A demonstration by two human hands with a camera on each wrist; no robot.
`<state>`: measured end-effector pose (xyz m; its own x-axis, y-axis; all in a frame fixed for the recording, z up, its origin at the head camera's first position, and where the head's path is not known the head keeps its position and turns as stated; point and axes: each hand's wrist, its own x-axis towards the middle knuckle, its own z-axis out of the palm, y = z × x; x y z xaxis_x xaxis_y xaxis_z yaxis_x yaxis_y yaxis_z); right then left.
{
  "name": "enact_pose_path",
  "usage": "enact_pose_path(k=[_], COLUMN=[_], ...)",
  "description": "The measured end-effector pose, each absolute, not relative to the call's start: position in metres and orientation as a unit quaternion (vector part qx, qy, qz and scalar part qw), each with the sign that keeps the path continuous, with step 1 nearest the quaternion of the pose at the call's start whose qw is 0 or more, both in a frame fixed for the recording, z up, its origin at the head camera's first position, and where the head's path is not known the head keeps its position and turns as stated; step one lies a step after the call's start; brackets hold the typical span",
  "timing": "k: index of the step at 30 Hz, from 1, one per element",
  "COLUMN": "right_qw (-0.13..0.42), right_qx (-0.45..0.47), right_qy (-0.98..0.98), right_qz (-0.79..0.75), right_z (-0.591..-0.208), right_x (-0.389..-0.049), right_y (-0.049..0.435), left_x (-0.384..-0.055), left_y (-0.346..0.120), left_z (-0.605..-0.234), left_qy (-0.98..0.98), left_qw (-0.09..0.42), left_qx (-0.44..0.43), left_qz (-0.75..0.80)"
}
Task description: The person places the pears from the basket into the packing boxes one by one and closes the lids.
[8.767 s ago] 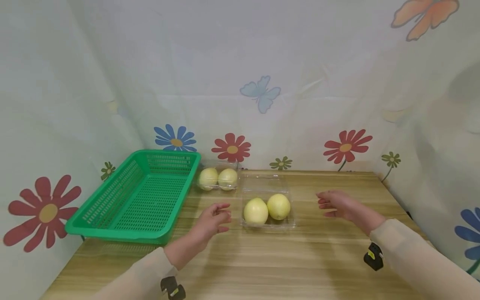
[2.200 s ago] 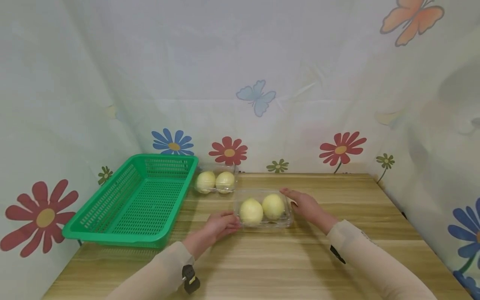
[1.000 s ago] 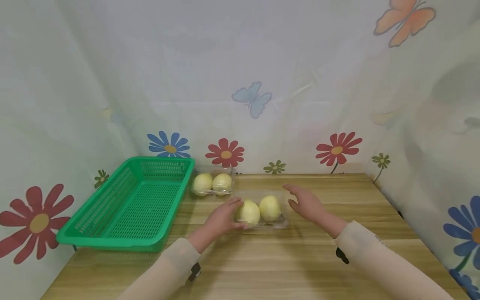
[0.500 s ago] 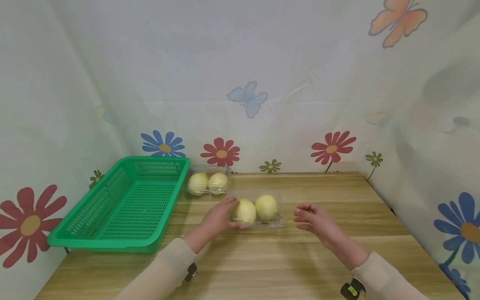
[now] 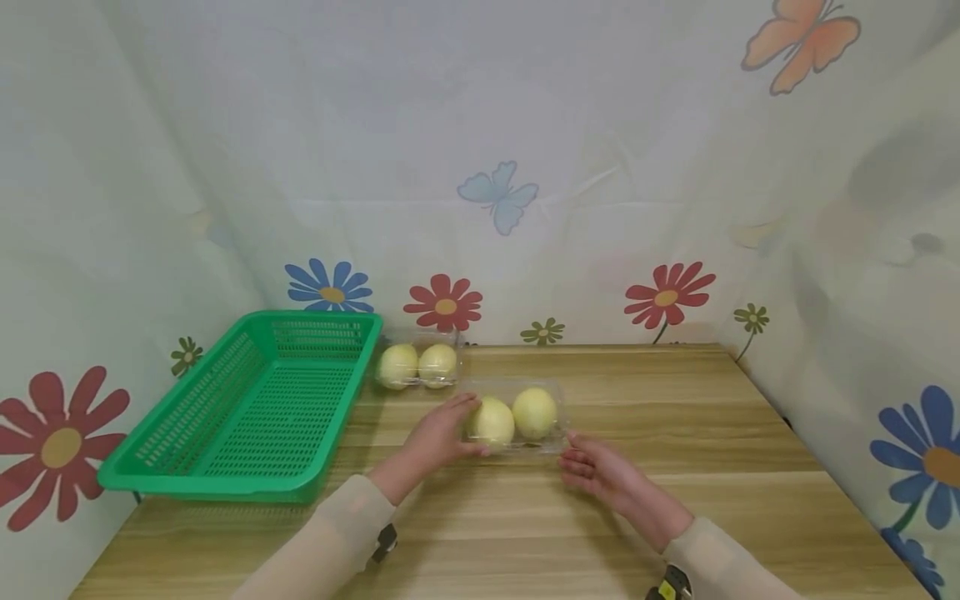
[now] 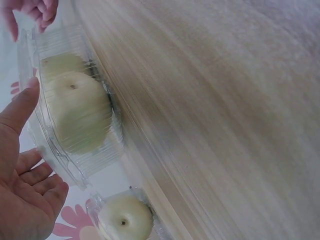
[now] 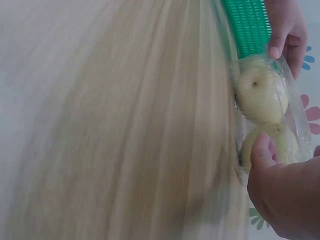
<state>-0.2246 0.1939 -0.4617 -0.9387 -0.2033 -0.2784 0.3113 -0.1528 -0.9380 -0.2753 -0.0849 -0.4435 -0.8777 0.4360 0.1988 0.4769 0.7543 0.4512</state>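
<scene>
A clear plastic clamshell box lies on the table, its lid down over two pale yellow round fruits. My left hand grips its left end, thumb at the near side and fingers toward the far side; the left wrist view shows the thumb on the box's rim. At the near right corner is my right hand, its fingers loosely bent and its fingertips touching or very close to the plastic. The right wrist view shows its thumb in front of one fruit. Whether the lid's edge is fastened cannot be seen.
Another clear box with two similar fruits stands behind and to the left. Left of it is a green slotted basket. A flowered cloth hangs behind the wooden table.
Earlier the lid stood open toward the back; it has come down over the fruits. My left hand moved onto the box's left end. My right hand left the right side, then returned to the near corner.
</scene>
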Motion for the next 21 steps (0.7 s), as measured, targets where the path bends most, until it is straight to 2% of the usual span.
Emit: enact_pose_path(k=[21], right_qw=[0.17], right_qx=[0.025], right_qy=[0.606], right_qz=[-0.776], right_z=[-0.4701], right_x=[-0.2307], right_y=[0.1872], left_x=[-0.2773], left_y=[-0.0843], left_z=[-0.4454], left_qy=[-0.936], left_qw=[0.039], left_qx=[-0.241], left_qz=[-0.254])
